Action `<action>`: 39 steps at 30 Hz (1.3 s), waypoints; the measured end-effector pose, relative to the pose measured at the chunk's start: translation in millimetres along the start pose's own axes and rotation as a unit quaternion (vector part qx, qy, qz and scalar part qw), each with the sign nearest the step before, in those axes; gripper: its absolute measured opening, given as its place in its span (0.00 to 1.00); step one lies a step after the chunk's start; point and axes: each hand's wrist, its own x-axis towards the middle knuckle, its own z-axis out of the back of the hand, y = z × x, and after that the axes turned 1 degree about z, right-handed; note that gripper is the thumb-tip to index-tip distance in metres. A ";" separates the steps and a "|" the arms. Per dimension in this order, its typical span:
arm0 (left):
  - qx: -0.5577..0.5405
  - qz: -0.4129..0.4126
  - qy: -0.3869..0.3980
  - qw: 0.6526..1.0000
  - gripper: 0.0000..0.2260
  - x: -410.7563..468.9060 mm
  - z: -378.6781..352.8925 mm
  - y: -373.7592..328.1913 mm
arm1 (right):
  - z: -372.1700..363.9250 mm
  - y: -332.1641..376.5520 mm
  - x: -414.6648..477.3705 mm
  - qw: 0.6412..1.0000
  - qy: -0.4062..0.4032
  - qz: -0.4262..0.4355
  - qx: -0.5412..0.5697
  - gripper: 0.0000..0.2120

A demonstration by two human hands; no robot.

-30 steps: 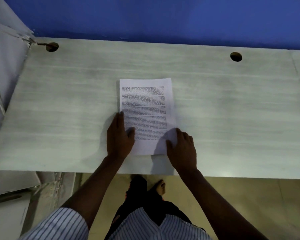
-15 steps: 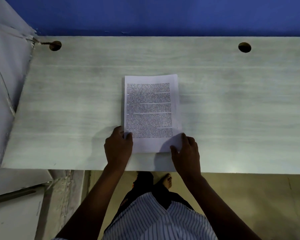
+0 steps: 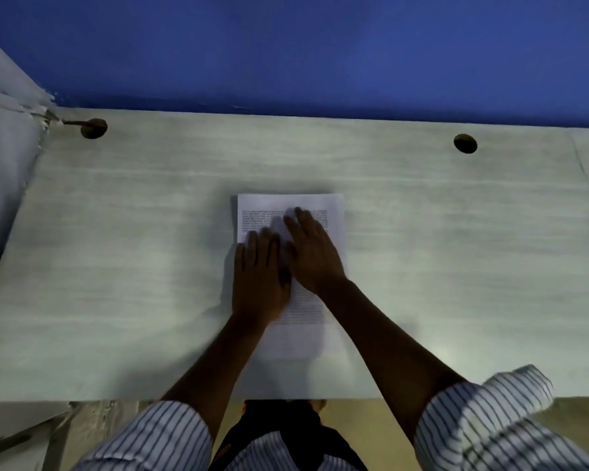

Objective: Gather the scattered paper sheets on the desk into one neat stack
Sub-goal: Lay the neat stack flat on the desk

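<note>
A stack of white printed paper sheets (image 3: 330, 215) lies squared in the middle of the pale wood-grain desk (image 3: 116, 266). Both hands rest flat on top of it, palms down, fingers stretched away from me. My left hand (image 3: 257, 277) covers the stack's left half. My right hand (image 3: 312, 253) lies beside it, slightly farther up the page, its thumb side touching the left hand. Neither hand grips anything. The sheets' middle text is hidden under the hands.
Two round cable holes are cut near the desk's back edge, a left hole (image 3: 94, 128) and a right hole (image 3: 465, 143). A blue wall (image 3: 320, 45) rises behind. A grey partition (image 3: 4, 158) borders the left side. The desk's front edge (image 3: 82, 399) is near my body.
Both hands left the stack's lower corners and slid up onto the top of the sheets, now lying flat side by side. The stack stays in place.
</note>
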 end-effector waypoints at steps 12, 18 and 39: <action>-0.022 0.001 -0.041 0.999 0.28 -0.7 -8.3 2.0 | 5.6 -51.5 37.7 0.979 -0.008 -0.092 -0.181 0.34; -0.011 -0.005 -0.058 0.998 0.28 1.3 -8.8 -0.4 | -2.6 -52.2 18.9 0.982 -0.017 0.010 -0.188 0.31; 0.007 0.023 0.005 1.000 0.28 -34.4 -10.1 -3.2 | -0.2 -56.1 27.2 0.987 -0.002 -0.016 -0.157 0.32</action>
